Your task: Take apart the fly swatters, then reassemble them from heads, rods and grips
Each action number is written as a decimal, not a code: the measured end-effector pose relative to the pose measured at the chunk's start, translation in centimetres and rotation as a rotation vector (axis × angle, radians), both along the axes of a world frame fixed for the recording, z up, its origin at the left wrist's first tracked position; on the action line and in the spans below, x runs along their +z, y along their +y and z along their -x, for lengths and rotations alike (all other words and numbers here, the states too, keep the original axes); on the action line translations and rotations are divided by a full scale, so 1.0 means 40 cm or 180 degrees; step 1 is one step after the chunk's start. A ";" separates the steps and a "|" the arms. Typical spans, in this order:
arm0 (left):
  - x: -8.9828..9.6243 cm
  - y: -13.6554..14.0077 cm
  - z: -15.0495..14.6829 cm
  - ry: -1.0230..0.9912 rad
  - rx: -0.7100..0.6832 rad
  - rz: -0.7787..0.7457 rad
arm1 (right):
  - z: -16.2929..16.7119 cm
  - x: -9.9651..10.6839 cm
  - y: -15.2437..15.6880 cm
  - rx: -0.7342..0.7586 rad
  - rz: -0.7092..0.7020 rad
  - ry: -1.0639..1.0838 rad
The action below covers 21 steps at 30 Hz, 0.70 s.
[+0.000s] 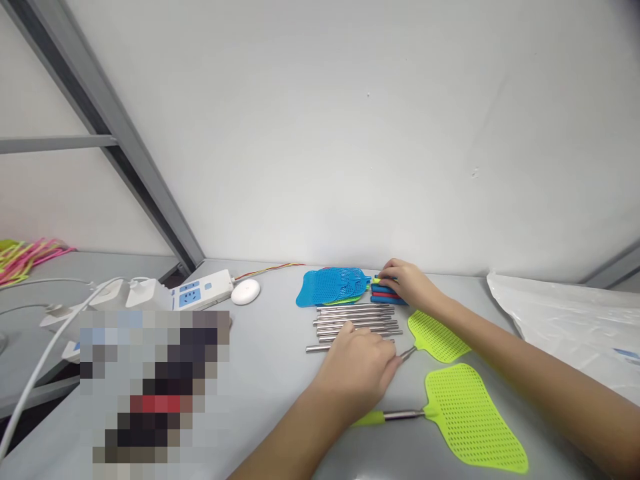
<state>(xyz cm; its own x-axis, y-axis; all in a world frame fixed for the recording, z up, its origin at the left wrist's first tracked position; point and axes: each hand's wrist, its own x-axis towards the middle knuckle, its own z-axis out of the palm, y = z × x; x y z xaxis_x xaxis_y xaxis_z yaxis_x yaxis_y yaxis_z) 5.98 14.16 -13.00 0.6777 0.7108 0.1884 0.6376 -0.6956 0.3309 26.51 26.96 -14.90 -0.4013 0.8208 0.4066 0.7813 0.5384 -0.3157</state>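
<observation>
Far L: pink + yellow-green strands (37,261) on the grey surface past the metal frame (113,133). Then white plugs (146,295) w/ cables, a power strip (200,292) & a round white disc (245,291) just beside its end. Below those, a pixelated patch (160,393); can't tell what's under it. Mid table (260,373), near the wall: blue swatter heads (330,287) stacked, bit of green showing underneath. In front of them, metal rods (350,312) lie roughly parallel, one a little apart at the near side. L hand (357,363) is over the rods' near edge, fingers curled, holding the upper green swatter (440,335) by its rod, head pointing R. Lower green swatter (475,417) lies nearer, handle partly behind L forearm. R hand (403,281) is at the blue/red handles (384,293) next to the blue heads; fingertips narrow, can't tell if any handle's gripped. Far R: clear plastic sheet (565,327), crumpled, on table.
</observation>
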 end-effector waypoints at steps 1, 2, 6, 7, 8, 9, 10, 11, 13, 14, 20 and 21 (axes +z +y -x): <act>0.000 0.000 0.001 0.0012 0.0004 -0.0005 | 0.000 0.002 -0.001 0.0009 0.0003 -0.0009; -0.001 0.000 0.002 0.0027 0.0008 -0.0013 | 0.001 0.006 -0.005 0.0014 0.0000 -0.0011; -0.001 -0.004 0.001 0.0084 0.0054 -0.0068 | -0.001 0.033 -0.055 0.0001 -0.0108 0.0001; -0.001 -0.005 0.000 0.0103 0.0062 -0.0082 | -0.003 0.040 -0.077 -0.0004 -0.0169 -0.0035; -0.002 -0.007 -0.002 0.0130 0.0068 -0.0098 | -0.006 0.046 -0.100 -0.0009 -0.0251 -0.0098; -0.003 -0.007 -0.004 0.0164 0.0068 -0.0113 | -0.011 0.050 -0.125 -0.0013 -0.0334 -0.0182; -0.004 -0.007 -0.006 0.0203 0.0068 -0.0128 | -0.015 0.053 -0.150 -0.0012 -0.0426 -0.0256; -0.006 -0.007 -0.009 0.0239 0.0069 -0.0143 | -0.021 0.055 -0.174 0.0000 -0.0514 -0.0310; -0.009 -0.006 -0.015 0.0316 0.0075 -0.0175 | -0.032 0.055 -0.214 0.0040 -0.0648 -0.0334; -0.009 -0.005 -0.018 0.0359 0.0080 -0.0194 | -0.037 0.053 -0.229 0.0061 -0.0712 -0.0306; 0.005 -0.008 -0.029 0.0403 0.0206 -0.0112 | -0.071 0.049 -0.266 -0.0003 -0.1541 0.0271; 0.010 -0.009 -0.028 0.0360 0.0314 -0.0026 | -0.082 0.053 -0.271 0.0002 -0.1782 0.0336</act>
<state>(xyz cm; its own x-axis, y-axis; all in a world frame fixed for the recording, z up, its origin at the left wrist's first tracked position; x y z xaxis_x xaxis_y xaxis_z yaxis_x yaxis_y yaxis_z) 7.08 13.79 -12.60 0.6219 0.7737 0.1210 0.7358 -0.6302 0.2477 29.77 16.12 -12.76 -0.3352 0.4682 0.8176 0.7607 0.6465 -0.0584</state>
